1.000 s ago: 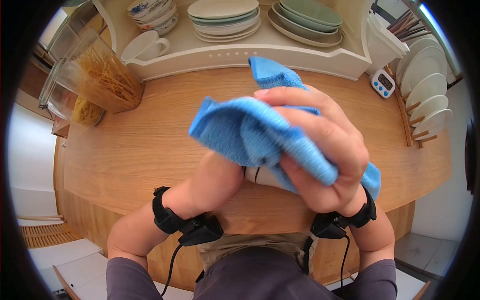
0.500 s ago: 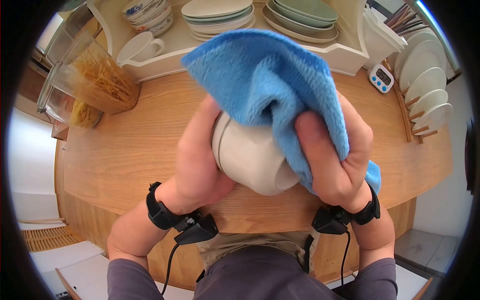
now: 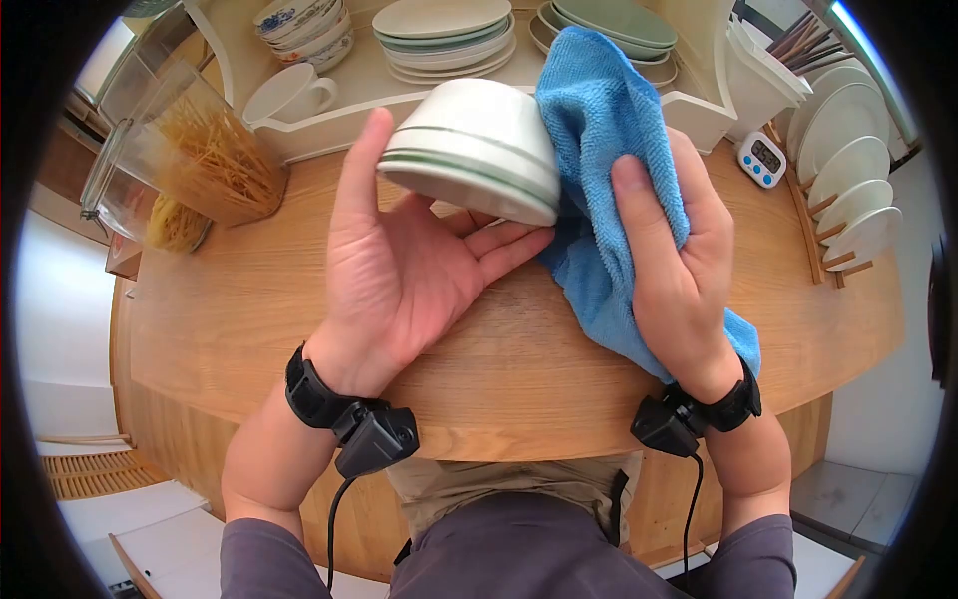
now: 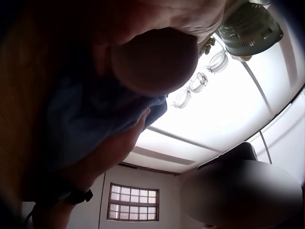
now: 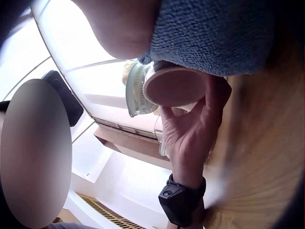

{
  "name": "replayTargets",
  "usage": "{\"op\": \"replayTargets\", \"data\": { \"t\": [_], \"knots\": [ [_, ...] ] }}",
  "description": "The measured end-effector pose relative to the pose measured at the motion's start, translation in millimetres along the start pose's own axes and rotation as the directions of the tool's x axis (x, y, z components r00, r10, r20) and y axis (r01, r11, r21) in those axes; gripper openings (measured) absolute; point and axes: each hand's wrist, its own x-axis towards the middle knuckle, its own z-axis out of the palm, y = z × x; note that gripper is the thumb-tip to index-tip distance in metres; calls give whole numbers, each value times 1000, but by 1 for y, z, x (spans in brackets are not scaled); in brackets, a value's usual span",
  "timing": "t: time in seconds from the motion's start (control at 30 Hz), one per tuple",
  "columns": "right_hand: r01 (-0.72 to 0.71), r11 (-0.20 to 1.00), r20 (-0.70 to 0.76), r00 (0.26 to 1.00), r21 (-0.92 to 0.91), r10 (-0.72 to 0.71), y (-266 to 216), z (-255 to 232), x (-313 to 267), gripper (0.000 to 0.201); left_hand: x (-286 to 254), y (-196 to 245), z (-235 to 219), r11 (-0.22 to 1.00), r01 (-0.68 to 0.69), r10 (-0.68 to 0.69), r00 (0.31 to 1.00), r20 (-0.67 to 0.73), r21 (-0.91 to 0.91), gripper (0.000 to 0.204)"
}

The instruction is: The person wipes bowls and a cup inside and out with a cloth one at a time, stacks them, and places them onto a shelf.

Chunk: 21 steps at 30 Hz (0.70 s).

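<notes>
A white bowl (image 3: 469, 130) with green bands is held up above the wooden table, tipped with its mouth facing down toward the person. My left hand (image 3: 394, 275) holds it, thumb at the left side and fingers beneath the rim. A blue towel (image 3: 604, 135) is bunched against the bowl's right side. Gripping that towel is my right hand (image 3: 679, 270), thumb in front and the other fingers mostly hidden behind the cloth. In the right wrist view, the bowl's round opening (image 5: 174, 88) shows between the towel and the left hand.
Behind the hands a white shelf (image 3: 419, 132) carries a plate stack (image 3: 444, 45), patterned bowls (image 3: 304, 35) and a mug (image 3: 289, 95). Pasta containers (image 3: 220, 150) stand at left. A timer (image 3: 761, 160) and a rack of plates (image 3: 848, 185) are at right, on the wooden table (image 3: 239, 309).
The bowl, largely covered by the towel earlier, has turned and moved up and away, showing its green bands. The towel has shifted to its right side, and the left palm has turned upward.
</notes>
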Motion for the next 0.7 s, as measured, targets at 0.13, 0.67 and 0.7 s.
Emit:
{"op": "replayTargets", "data": {
  "t": [0.13,0.67,0.7],
  "knots": [
    [18,999,-12,1000,-40,-19,0,1,0,21,1,-6,5,983,3,-9,999,32,184,88],
    [326,831,35,937,-451,-349,-5,-12,5,14,-5,-22,4,779,-227,140,971,192,584,77],
    [353,837,96,934,-418,-345,-5,-9,5,11,-5,-18,2,902,-190,112,970,215,387,76]
  ]
}}
